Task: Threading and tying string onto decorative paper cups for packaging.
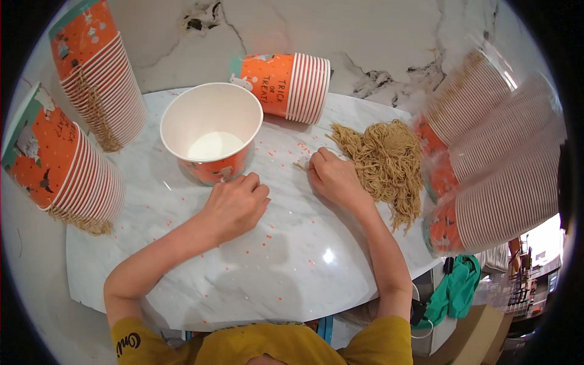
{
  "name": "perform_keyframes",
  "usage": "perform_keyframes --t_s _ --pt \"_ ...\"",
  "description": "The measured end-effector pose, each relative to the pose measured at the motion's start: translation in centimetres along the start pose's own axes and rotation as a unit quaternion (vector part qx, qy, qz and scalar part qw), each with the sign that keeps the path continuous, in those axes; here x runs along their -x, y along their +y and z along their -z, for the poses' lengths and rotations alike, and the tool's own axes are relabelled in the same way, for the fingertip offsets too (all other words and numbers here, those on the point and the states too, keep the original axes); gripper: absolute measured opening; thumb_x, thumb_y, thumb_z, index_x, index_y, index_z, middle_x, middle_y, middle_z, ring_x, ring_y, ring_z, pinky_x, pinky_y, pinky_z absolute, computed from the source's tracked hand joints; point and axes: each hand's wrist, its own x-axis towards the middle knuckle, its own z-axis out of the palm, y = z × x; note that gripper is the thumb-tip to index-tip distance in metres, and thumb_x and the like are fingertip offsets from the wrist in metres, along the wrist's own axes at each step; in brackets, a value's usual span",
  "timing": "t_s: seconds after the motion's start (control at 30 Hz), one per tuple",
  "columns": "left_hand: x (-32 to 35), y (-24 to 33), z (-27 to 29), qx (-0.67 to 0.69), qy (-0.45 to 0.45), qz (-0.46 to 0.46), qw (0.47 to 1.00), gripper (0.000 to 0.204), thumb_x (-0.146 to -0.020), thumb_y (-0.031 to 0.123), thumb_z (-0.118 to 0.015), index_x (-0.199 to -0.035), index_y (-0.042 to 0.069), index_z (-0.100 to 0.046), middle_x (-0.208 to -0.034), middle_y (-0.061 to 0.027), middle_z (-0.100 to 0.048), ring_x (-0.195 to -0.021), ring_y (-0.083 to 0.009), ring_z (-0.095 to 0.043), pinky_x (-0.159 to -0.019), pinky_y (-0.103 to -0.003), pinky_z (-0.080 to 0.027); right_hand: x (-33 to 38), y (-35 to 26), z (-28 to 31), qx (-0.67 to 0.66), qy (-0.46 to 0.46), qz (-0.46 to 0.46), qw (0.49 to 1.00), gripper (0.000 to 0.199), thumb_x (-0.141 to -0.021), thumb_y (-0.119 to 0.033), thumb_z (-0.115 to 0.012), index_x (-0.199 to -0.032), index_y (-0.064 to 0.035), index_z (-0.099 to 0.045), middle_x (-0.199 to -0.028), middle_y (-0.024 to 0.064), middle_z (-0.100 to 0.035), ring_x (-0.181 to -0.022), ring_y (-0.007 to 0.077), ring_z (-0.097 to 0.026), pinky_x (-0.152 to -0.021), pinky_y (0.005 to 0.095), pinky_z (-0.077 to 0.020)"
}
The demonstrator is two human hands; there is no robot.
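An open orange-and-white paper bucket (210, 121) stands upright on the white marble table (286, 261), empty inside. My left hand (236, 204) rests just in front of it, fingers curled against its base. My right hand (333, 176) lies on the table at the edge of a pile of tan twine loops (386, 161), fingertips pinching a strand from it.
Stacks of the same orange buckets lie on their sides: two at the left (97, 79) (58, 164), one behind the open bucket (286, 85), and several wrapped in clear plastic at the right (493, 164). Small orange specks dot the table. A green cloth (456, 292) hangs below the right edge.
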Motion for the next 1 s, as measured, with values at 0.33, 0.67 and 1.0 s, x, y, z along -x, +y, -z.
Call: perform_keyframes --t_s 0.33,0.67,1.0 --pt "-0.1 -0.1 0.6 0.125 0.059 0.061 0.988 0.021 -0.089 0.008 -0.067 -0.109 0.003 -0.065 -0.1 -0.0108 -0.063 -0.074 -0.026 -0.067 -0.066 -0.038 -0.054 0.0 -2.2 -0.6 -0.238 0.08 -0.008 0.968 0.012 -0.088 -0.01 -0.061 -0.096 -0.0036 -0.054 -0.097 0.0124 -0.055 -0.08 0.0332 -0.06 -0.067 0.0436 -0.0492" --pt "-0.1 0.5 0.1 0.284 0.079 0.14 0.945 0.029 -0.089 0.004 -0.068 -0.118 0.001 -0.063 -0.105 -0.0102 -0.063 -0.073 -0.0193 -0.066 -0.064 -0.031 -0.053 0.4 -6.3 -0.9 -0.256 0.158 0.074 0.951 0.016 -0.081 -0.005 -0.065 -0.093 -0.0022 -0.055 -0.096 0.0131 -0.054 -0.082 0.0319 -0.061 -0.064 0.0412 -0.0501" --pt "0.0 0.4 1.8 0.147 0.109 0.045 0.982 0.005 -0.084 0.005 -0.069 -0.089 0.003 -0.07 -0.079 -0.0095 -0.065 -0.068 -0.0277 -0.064 -0.058 -0.038 -0.049 0.8 -8.1 -1.0 -0.252 0.153 0.089 0.951 0.015 -0.082 -0.003 -0.065 -0.093 -0.0019 -0.055 -0.096 0.0122 -0.055 -0.085 0.0306 -0.06 -0.065 0.0412 -0.0505"
